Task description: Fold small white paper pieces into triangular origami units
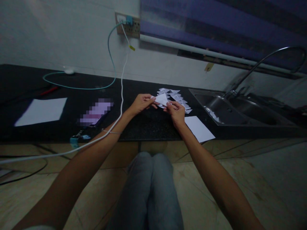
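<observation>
Between my two hands is a white piece of folded paper (161, 99), roughly triangular with its point upward. My left hand (143, 103) pinches its left corner between thumb and fingers. At the lower right corner, my right hand (176, 111) grips it the same way. Just behind it, several small folded paper triangles (183, 101) lie in rows on the dark counter and are partly hidden by the held piece. A flat white sheet of paper (200, 129) lies beside my right wrist, near the counter's front edge.
Another white sheet (42, 111) and a blurred-out phone-like item (96, 112) lie on the left. A white cable (122, 86) crosses over my left forearm from the wall socket (128, 25). To the right is a metal sink (225, 119) with a curved faucet (257, 64).
</observation>
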`<control>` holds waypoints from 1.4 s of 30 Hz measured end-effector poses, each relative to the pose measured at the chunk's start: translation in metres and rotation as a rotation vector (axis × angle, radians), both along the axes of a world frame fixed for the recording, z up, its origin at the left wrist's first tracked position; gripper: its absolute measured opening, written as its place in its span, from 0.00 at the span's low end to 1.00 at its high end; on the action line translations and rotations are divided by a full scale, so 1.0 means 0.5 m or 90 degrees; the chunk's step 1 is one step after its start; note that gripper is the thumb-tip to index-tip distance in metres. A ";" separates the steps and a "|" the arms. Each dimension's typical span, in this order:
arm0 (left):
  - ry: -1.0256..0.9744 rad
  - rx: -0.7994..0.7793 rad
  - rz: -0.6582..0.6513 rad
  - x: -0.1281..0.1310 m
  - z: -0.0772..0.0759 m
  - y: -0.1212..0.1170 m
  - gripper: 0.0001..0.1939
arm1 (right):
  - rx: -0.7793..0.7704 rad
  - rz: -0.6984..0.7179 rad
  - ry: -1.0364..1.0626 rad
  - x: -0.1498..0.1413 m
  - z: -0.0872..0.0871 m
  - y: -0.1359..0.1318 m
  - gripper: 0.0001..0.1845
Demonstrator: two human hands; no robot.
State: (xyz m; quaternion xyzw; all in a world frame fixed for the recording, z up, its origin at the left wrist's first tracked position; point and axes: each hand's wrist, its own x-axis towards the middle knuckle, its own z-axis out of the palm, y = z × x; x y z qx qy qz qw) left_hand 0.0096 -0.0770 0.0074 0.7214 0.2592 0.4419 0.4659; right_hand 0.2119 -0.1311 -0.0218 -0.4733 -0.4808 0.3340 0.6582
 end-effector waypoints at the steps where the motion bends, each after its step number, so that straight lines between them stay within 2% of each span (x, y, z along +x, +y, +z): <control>1: -0.006 -0.004 -0.007 0.000 -0.002 0.002 0.23 | 0.003 0.003 0.003 0.001 -0.002 0.002 0.28; 8: -0.020 -0.037 -0.043 0.008 0.001 -0.003 0.24 | 0.026 0.001 -0.014 0.006 -0.003 0.003 0.25; 12: 0.054 -0.058 -0.092 0.020 0.002 -0.014 0.17 | 0.016 0.023 -0.038 -0.004 0.001 -0.003 0.24; 15: 0.062 -0.029 -0.077 0.023 -0.003 -0.010 0.15 | 0.007 0.052 -0.049 -0.011 0.004 -0.008 0.23; 18: 0.045 -0.023 -0.073 0.016 -0.006 -0.001 0.18 | -0.004 0.065 -0.040 -0.014 0.006 -0.010 0.24; 23: 0.055 -0.054 -0.118 0.009 -0.003 -0.001 0.28 | -0.011 0.086 -0.005 -0.013 0.007 -0.009 0.26; 26: 0.051 -0.084 -0.126 0.012 -0.003 -0.002 0.35 | -0.012 0.101 0.009 -0.011 0.004 -0.007 0.27; 30: 0.045 -0.132 -0.129 0.014 -0.006 0.003 0.40 | -0.020 0.122 0.003 -0.006 -0.001 -0.005 0.28; 35: 0.035 -0.186 -0.111 0.014 0.001 0.002 0.42 | -0.008 0.127 -0.006 -0.002 -0.011 0.001 0.29; 42: 0.037 -0.184 -0.117 0.012 -0.002 0.003 0.40 | -0.019 0.160 -0.003 0.000 -0.012 0.002 0.29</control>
